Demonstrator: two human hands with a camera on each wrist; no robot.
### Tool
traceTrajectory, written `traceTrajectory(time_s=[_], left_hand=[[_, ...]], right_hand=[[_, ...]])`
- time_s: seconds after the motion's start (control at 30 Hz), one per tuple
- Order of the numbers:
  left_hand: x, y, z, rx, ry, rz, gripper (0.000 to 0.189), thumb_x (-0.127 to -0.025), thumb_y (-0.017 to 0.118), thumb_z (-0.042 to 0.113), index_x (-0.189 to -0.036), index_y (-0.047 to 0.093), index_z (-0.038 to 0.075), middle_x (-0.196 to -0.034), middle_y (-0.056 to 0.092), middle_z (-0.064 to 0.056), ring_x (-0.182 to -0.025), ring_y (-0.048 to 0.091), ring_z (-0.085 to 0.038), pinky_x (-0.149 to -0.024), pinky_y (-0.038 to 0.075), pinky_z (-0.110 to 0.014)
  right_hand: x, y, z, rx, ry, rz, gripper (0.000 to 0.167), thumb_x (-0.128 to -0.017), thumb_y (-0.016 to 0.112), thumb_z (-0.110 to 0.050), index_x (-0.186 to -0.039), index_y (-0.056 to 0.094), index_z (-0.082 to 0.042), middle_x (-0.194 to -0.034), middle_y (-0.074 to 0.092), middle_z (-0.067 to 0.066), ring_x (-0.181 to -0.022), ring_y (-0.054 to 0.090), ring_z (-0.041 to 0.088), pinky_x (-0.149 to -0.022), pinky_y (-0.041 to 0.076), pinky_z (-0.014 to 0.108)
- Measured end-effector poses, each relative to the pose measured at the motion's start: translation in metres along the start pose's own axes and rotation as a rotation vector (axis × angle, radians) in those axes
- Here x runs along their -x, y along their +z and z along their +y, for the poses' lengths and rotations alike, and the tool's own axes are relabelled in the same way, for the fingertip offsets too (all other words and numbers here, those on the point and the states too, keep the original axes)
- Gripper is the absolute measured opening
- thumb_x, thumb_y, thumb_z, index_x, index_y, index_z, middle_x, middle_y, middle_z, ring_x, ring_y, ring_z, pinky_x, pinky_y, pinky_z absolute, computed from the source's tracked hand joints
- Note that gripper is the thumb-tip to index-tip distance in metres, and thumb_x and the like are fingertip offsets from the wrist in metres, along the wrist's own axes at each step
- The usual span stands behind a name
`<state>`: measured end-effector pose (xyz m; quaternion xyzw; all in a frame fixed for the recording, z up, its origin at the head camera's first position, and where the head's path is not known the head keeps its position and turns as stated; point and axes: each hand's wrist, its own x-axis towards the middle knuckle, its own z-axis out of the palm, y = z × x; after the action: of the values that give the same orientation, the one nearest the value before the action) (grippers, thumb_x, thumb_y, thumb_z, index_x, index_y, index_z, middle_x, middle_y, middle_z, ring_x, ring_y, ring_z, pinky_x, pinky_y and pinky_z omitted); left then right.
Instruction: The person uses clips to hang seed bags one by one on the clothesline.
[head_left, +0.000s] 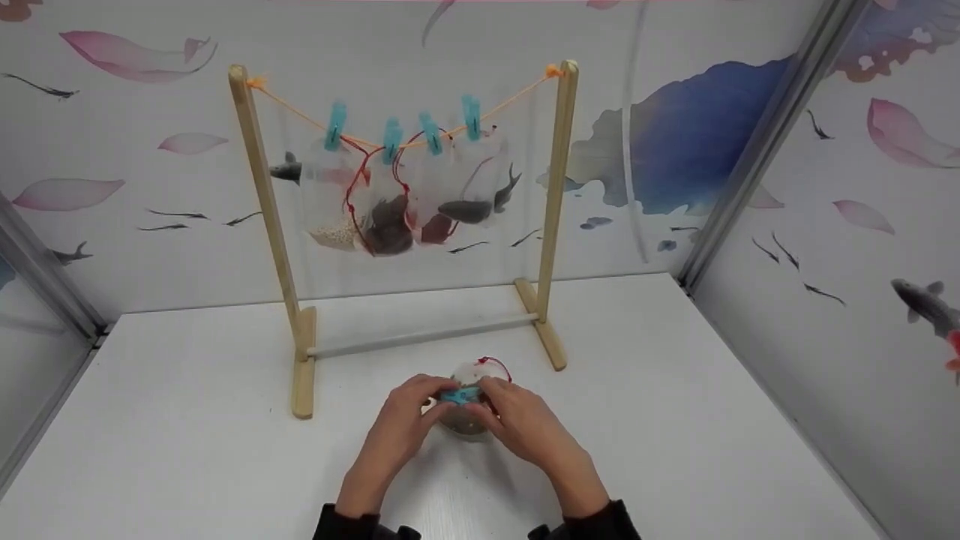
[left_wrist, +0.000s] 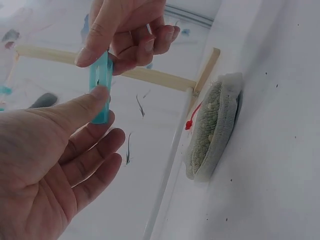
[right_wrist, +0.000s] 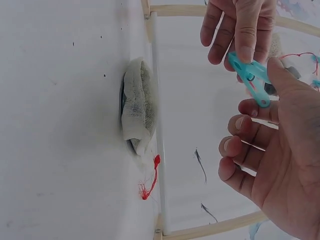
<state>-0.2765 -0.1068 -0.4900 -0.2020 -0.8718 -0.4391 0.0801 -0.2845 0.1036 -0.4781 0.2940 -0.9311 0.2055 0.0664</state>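
A light-blue clothespin [head_left: 460, 395] is held between both hands above the table. My left hand [head_left: 405, 418] pinches one end between thumb and forefinger, and my right hand [head_left: 529, 421] pinches the other end the same way. In the right wrist view the clothespin [right_wrist: 259, 94] shows its two legs and spring. Under the hands, a whitish mesh pouch [left_wrist: 212, 130] with dark, grainy filling lies on the white table [head_left: 187, 390]. Its red drawstring [right_wrist: 154, 175] trails off to one side. Neither hand touches the pouch in the wrist views.
Behind the hands stands a wooden rack [head_left: 556, 180] with a white crossbar [head_left: 420, 337]. An orange cord [head_left: 517, 96] sags between its posts, carrying several blue clothespins and filled pouches [head_left: 390, 225] with red strings. Printed wall panels [head_left: 847, 247] enclose the table.
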Motion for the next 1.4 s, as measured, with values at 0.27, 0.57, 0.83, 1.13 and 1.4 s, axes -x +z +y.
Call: traceTrajectory(time_s=[0.27,0.57,0.83,1.13,1.4], left_hand=[[-0.003,0.009,0.000,-0.001,-0.018,0.002,0.027,-0.095,0.067,0.022,-0.122,0.068,0.015,-0.113,0.070,-0.001,-0.106,0.067,-0.018,-0.091,0.057,-0.041],[0.000,0.031,-0.004,-0.065,-0.169,-0.101,0.045,-0.096,0.066,0.026,-0.137,0.056,0.010,-0.149,0.047,-0.019,-0.139,0.045,-0.038,-0.110,0.042,-0.055],[0.002,0.039,-0.013,-0.044,-0.269,-0.166,0.029,-0.097,0.066,0.027,-0.116,0.063,0.006,-0.155,0.036,-0.030,-0.143,0.037,-0.047,-0.113,0.036,-0.059],[0.003,0.040,-0.016,-0.042,-0.289,-0.095,0.035,-0.082,0.081,0.014,-0.104,0.055,0.005,-0.123,0.055,-0.016,-0.108,0.055,-0.027,-0.093,0.050,-0.047],[0.003,0.034,-0.014,0.008,-0.325,-0.079,0.058,-0.081,0.076,0.006,-0.135,0.056,0.009,-0.137,0.055,-0.019,-0.124,0.055,-0.035,-0.097,0.051,-0.053]], right_hand=[[0.002,-0.003,0.009,-0.054,0.012,-0.032,0.033,-0.105,0.044,-0.042,-0.101,0.055,-0.011,-0.079,0.053,-0.005,-0.072,0.048,0.008,-0.066,0.042,0.024],[0.005,-0.012,0.030,-0.041,0.123,0.190,0.027,-0.100,0.058,-0.033,-0.082,0.054,-0.013,-0.069,0.042,-0.011,-0.063,0.039,0.004,-0.059,0.035,0.020],[0.007,-0.012,0.034,-0.021,0.134,0.298,0.025,-0.097,0.061,-0.030,-0.078,0.057,-0.015,-0.063,0.042,-0.012,-0.059,0.037,0.003,-0.055,0.032,0.018],[0.005,-0.008,0.035,-0.016,0.139,0.336,0.025,-0.096,0.063,-0.030,-0.078,0.057,-0.014,-0.063,0.038,-0.013,-0.057,0.036,0.002,-0.054,0.030,0.017],[0.005,-0.004,0.033,-0.016,0.127,0.332,0.027,-0.097,0.062,-0.030,-0.077,0.053,-0.013,-0.062,0.038,-0.010,-0.056,0.034,0.002,-0.053,0.029,0.017]])
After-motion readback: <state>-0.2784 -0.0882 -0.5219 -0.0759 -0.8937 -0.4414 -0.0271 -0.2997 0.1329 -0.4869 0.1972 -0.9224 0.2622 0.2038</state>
